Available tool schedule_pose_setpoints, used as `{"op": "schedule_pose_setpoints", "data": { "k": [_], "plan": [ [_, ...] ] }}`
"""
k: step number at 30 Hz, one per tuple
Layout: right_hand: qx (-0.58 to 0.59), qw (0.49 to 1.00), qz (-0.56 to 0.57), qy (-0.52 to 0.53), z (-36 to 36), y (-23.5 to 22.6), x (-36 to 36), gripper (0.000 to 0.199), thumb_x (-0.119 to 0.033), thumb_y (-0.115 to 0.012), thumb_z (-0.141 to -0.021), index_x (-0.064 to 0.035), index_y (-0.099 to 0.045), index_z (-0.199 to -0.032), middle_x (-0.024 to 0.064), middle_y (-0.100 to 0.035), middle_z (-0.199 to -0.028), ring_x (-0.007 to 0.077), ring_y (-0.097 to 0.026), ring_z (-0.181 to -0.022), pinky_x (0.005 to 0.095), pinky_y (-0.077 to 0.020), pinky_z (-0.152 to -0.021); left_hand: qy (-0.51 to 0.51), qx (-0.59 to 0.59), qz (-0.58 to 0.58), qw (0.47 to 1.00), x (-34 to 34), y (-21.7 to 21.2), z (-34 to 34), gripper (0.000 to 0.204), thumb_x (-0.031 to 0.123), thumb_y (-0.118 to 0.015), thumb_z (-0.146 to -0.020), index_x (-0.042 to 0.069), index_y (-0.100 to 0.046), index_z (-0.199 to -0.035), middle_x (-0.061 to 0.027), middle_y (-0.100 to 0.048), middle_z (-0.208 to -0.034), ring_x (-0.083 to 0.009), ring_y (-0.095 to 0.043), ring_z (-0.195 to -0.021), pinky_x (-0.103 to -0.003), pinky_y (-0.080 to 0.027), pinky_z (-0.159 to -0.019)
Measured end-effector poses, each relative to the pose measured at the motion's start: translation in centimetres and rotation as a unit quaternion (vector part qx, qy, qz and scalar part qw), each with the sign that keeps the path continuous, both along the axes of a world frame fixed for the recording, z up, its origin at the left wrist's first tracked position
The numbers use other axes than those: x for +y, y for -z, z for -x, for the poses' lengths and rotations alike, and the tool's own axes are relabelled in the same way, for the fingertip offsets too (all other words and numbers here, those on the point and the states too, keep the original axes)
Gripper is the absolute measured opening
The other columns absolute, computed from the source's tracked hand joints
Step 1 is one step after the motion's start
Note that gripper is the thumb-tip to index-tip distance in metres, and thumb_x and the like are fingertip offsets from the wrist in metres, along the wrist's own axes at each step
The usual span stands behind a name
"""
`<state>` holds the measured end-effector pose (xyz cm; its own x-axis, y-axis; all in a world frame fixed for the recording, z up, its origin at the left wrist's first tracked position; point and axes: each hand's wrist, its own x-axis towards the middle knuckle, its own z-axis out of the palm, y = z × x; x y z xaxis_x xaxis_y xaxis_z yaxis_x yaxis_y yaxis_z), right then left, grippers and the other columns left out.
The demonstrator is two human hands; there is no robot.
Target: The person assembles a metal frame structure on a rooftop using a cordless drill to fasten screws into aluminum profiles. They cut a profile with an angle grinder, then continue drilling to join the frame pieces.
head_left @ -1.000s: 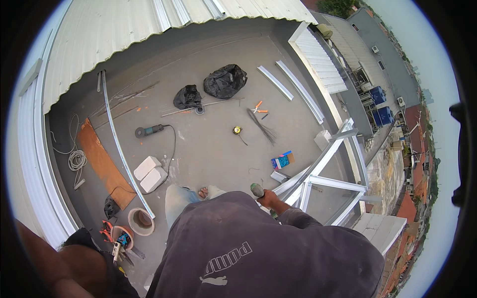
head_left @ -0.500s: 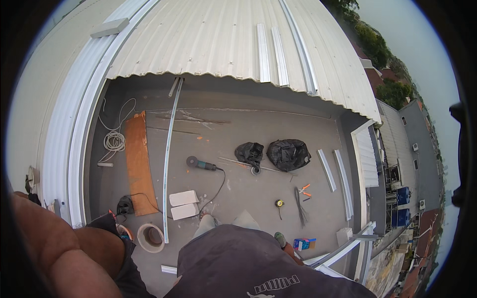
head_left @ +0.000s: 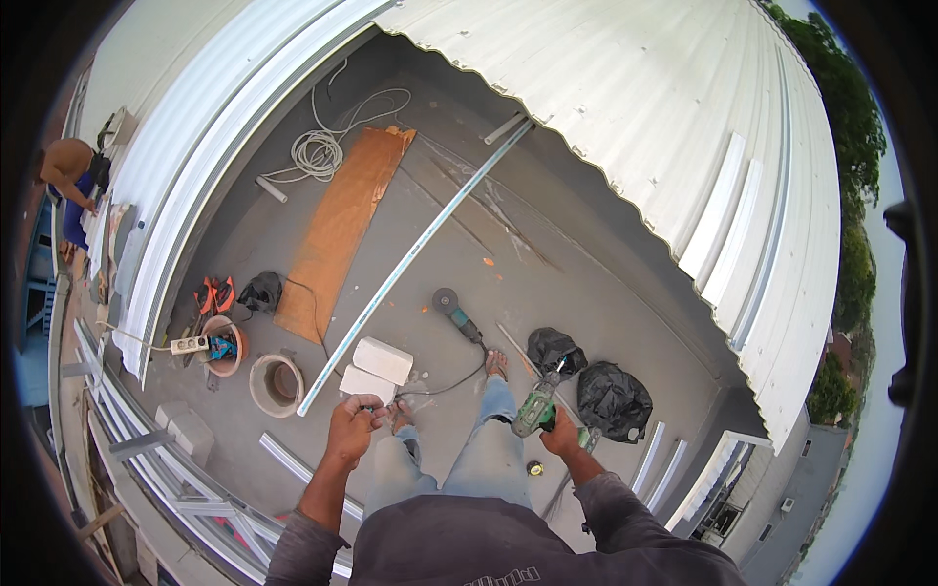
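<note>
My right hand (head_left: 561, 436) grips a green cordless drill (head_left: 533, 410) by its handle, in front of my right thigh. The drill's nose points up and away, near a black plastic bag (head_left: 555, 350). My left hand (head_left: 354, 425) is held up before me with its fingers curled into a pinch; whatever is in them is too small to make out. Below that hand lie two white blocks (head_left: 383, 361). An angle grinder (head_left: 454, 313) rests on the grey floor beyond my feet, its black cord trailing back. Beside my right leg lies a yellow-black tape measure (head_left: 534, 469).
A long metal strip (head_left: 420, 256) slants across the floor beside an orange-brown board (head_left: 342, 234). Two buckets, one pale (head_left: 277, 384), stand left near a power strip (head_left: 191, 344). Corrugated roofing (head_left: 635, 127) overhangs the far side. Another person (head_left: 68, 176) is at far left.
My view has turned left. Both hands have come up in front of my legs, the right bringing the drill from low beside me. The left arm has swung in from the far left.
</note>
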<state>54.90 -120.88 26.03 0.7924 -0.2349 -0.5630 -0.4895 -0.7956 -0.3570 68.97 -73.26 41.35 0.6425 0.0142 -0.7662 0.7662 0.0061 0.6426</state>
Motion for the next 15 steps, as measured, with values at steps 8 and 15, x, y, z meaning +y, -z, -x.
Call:
{"op": "schedule_pose_setpoints", "data": {
  "k": [8,15],
  "plan": [
    [0.073,0.985,0.062,-0.144,-23.9,28.9,-4.3,0.082,-0.014,-0.077,-0.076,0.0009,-0.035,-0.145,0.0291,-0.062,-0.127,0.0470,-0.060,-0.122,0.0496,-0.0490,-0.106,-0.129,0.137,-0.067,0.980,-11.3,35.2,3.2,0.026,0.006,-0.064,-0.100,-0.003,-0.066,-0.124,-0.0091,-0.072,-0.104,-0.0170,-0.073,-0.090,-0.029,-0.059,-0.073],
    [0.014,0.991,0.066,-0.119,-34.1,46.3,-5.2,0.085,-0.007,-0.079,-0.077,-0.0043,-0.035,-0.150,0.0288,-0.064,-0.127,0.0487,-0.062,-0.119,0.0524,-0.0497,-0.104,-0.037,0.081,-0.265,0.960,-18.0,58.8,-5.0,0.018,0.015,-0.072,-0.091,0.006,-0.076,-0.106,-0.0160,-0.078,-0.104,-0.0318,-0.075,-0.095,-0.040,-0.057,-0.089]
  ]
}}
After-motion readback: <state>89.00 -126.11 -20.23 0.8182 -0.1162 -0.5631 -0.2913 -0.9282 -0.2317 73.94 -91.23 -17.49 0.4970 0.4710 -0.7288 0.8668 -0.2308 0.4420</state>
